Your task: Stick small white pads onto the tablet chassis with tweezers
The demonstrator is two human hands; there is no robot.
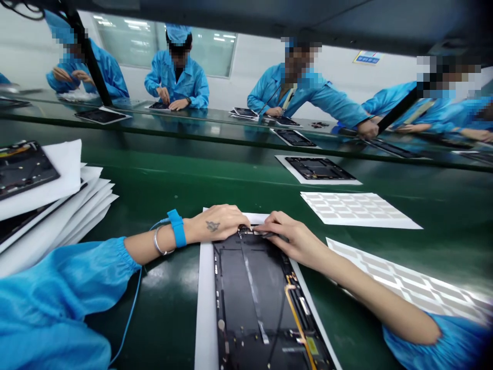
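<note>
Head view: half-closed left hand [217, 223] and right hand [292, 237] meet at the top of a dark tablet housing [254, 303], perhaps pinching something small; green bench [165, 308] beneath, paper stack [57, 216] to its left.

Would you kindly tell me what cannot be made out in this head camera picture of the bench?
Head view:
- The top end of the dark device panel: covered by the left hand and right hand.
- The panel's lower end: cut off by the bottom edge.
- The stacked panels: partly covered by white sheets, cut off by the left edge.
- The dark bits on the far bench: too small to identify.
</note>
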